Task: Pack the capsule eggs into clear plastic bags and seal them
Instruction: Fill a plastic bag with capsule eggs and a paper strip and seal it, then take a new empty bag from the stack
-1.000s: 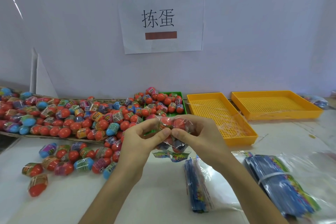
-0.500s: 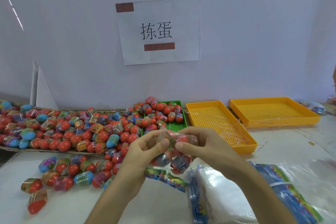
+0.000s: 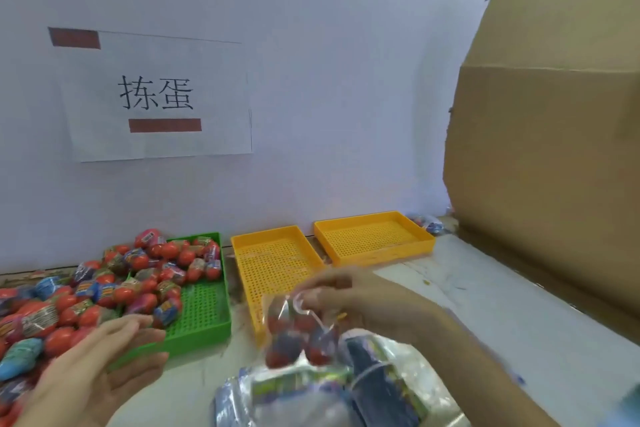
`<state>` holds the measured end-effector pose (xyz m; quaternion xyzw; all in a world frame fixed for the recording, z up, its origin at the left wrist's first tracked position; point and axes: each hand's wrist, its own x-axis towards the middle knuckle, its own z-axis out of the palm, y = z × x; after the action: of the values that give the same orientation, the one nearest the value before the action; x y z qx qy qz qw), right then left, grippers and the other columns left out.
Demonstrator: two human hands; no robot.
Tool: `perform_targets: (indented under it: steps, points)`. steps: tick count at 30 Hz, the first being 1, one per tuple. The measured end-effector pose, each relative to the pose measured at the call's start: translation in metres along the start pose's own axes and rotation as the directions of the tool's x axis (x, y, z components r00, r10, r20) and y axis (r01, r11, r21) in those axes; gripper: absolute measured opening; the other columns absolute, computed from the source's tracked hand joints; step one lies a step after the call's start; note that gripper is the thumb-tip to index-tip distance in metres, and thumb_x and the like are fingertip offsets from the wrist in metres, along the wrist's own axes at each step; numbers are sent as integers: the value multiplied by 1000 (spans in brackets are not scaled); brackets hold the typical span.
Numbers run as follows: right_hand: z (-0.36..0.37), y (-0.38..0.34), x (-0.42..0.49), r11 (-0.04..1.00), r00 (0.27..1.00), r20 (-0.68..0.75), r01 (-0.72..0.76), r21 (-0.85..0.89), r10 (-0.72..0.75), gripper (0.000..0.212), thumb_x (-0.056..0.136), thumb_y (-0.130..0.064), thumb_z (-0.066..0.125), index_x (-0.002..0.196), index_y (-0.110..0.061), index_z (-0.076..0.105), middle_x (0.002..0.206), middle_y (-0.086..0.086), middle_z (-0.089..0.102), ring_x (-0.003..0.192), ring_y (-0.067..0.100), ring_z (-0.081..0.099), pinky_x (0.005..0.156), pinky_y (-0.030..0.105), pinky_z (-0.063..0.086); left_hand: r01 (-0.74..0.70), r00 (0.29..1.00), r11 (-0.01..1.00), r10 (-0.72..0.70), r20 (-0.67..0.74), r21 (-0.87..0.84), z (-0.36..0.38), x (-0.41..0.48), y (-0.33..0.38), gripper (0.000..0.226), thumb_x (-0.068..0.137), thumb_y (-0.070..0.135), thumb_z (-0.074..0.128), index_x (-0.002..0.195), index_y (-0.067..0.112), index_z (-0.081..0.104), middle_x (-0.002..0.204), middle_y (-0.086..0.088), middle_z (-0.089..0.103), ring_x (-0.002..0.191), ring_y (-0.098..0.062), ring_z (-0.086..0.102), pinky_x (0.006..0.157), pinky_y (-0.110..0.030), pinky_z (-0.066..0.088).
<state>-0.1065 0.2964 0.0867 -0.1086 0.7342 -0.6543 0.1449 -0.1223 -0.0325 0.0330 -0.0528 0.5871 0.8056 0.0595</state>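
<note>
A packer's right hand pinches the top of a clear bag of capsule eggs, letting it hang over the table in front of the nearer of 2 yellow trays. Gripping it at the mouth keeps the opening gathered and the eggs low in the bag; whether the seal is closed cannot be told through the blur. The left hand holds nothing, its fingers spread and relaxed, palm turned inward beside the loose eggs heaped at the left. That pile spills into a green tray, placed within easy reach of the free hand, likely for the next batch. Both yellow trays show bare mesh and sit side by side against the wall, handy to the hand carrying the bag, though where filled bags go is only a guess. Directly below the hanging bag lies a stack of packets in clear wrap, some banded together, probably the supply of unused bags. A paper sign with 2 characters is taped to the wall above, and cardboard closes off the right side.
</note>
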Motion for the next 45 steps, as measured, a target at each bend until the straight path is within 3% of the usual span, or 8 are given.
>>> perform_targets:
  steps: [3,5,9,12,18,23,35,45]
  points:
    - [-59,-6,1,806,762,-641,320,499,94,37,92,-30,68,122,-8,61,120,17,58,100,31,69,91,41,56,5,1000,1000,-5,-6,16,2,0,-1,20,102,15,51,91,9,66,68,-8,75,57,-32,68,46,-32,57]
    - [-80,0,-2,743,677,-717,391,544,169,53,100,-35,58,146,-17,38,139,23,47,114,44,62,97,51,51,16,1000,999,-16,-6,32,5,1,1,21,102,16,50,92,7,66,69,-11,74,66,-37,66,58,-40,53]
    - [-57,15,-3,961,813,-572,63,270,108,35,101,-31,56,128,-8,59,117,15,72,98,33,74,82,38,58,2,1000,999,-1,-29,37,4,3,0,22,102,15,50,91,6,67,69,-11,75,55,-33,71,51,-36,58]
    - [-29,9,-8,998,845,-531,38,-59,-63,23,102,-21,54,107,-11,74,98,10,78,90,25,75,82,32,58,-26,998,999,27,-48,33,2,4,-3,32,100,14,53,78,8,76,72,-11,76,53,-29,72,45,-32,59]
    - [14,-13,-6,922,952,-238,90,-376,-190,16,99,-16,61,102,-19,76,93,0,77,87,18,73,77,24,56,-102,994,991,106,-39,83,5,-4,-2,31,98,15,55,78,14,79,80,-11,76,61,-25,73,53,-28,61]
    - [40,1,4,668,999,32,38,-744,-21,21,85,-30,79,106,-31,74,98,-14,70,90,1,64,80,20,53,-108,993,989,111,-25,103,4,-9,-1,18,98,15,58,96,5,73,90,-16,75,70,-28,74,58,-29,61]
    - [65,26,20,452,998,68,57,-890,8,22,84,-24,77,101,-36,70,94,-18,60,84,0,56,76,25,54,-74,996,953,54,74,292,13,-20,-3,17,101,18,57,104,10,73,96,-10,78,80,-27,76,66,-28,60]
    - [73,3,25,542,990,76,127,-831,-117,19,86,-20,76,82,-32,63,83,-12,67,81,3,62,78,29,55,80,925,887,-237,299,454,26,-33,-8,45,83,39,80,120,20,65,110,-5,75,93,-31,76,87,-43,61]
